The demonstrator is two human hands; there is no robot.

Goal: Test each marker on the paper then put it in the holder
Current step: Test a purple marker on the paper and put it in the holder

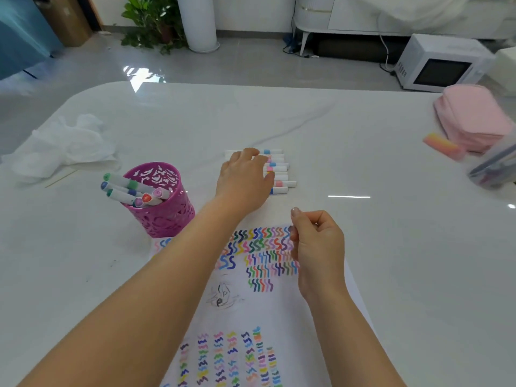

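The squiggle-covered paper (279,311) is spread nearest on the table (405,247). Beyond it, the row of markers (279,169) is covered by the straight fingers of the left hand (244,177). Those of the right hand (318,247) are loosely curled and empty. Judged next: one marker is to be gripped and tested.

No legible text; marker cap (147,197) print blurred.

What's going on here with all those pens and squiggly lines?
A person is trying out markers. Their left hand lies on a row of white markers with coloured bands on the glossy white table, seemingly reaching for the next one. The right hand hovers, loosely curled and empty, over the white paper sheet full of colourful wavy test lines. Several tested markers already stand in the magenta cut-out holder.
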